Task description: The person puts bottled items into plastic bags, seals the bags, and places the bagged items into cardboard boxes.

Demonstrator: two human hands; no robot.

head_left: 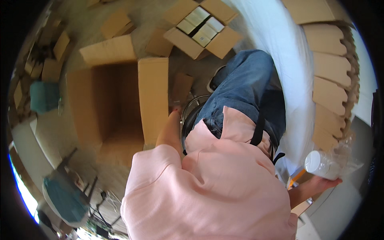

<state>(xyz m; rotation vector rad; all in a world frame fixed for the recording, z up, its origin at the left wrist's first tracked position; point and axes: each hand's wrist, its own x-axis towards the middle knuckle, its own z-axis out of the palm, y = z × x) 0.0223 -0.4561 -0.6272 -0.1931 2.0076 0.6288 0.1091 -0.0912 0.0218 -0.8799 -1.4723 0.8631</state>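
White cylinder, against right fingers

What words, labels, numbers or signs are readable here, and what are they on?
None can be read.
Pale packs in the open carton: print too small.
Dark object at the right edge: faint marks, too blurred.
White cylinder at the right hand: no lettering visible.

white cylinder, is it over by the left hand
No, the white cylinder is at the right hand, across the picture from the left hand.
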